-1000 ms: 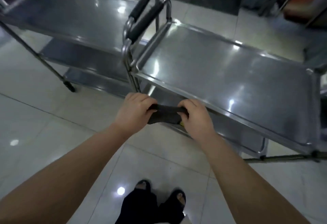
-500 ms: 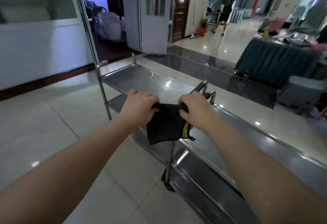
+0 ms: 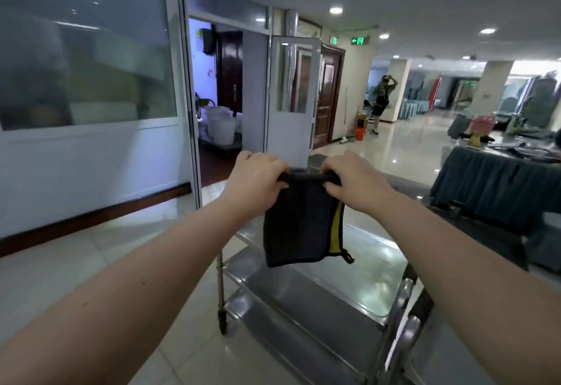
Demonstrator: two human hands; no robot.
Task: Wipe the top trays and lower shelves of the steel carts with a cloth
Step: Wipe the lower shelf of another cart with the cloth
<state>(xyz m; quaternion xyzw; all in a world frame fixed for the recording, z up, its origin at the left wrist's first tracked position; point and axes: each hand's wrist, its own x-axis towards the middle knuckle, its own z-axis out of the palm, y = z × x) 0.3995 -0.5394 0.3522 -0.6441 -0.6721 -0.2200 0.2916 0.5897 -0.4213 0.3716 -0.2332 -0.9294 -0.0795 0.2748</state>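
You are holding a dark cloth up in the air in front of you, with both forearms stretched forward. Your left hand has its fingers curled round the left end of the cloth's bunched top edge, and your right hand has its fingers curled round the right end, both with the backs of the hands toward you. The cloth hangs down flat between and below the two hands, touching nothing else; a yellow strip runs down its right side and a small black loop dangles at its lower right corner. Below and beyond the cloth stands a steel cart on a pale tiled floor. Its shiny top tray reflects the ceiling lights, and its darker lower shelf sits underneath. At the lower right, close to you, are upright steel handle bars with a black grip just beside them. Ahead is a white door standing half open, with white buckets in the room to its left. To the right is a counter draped in a blue skirt; what lies on it is too blurred to tell. Far down the hall a person stands near an orange bucket, and a green exit sign glows under the ceiling
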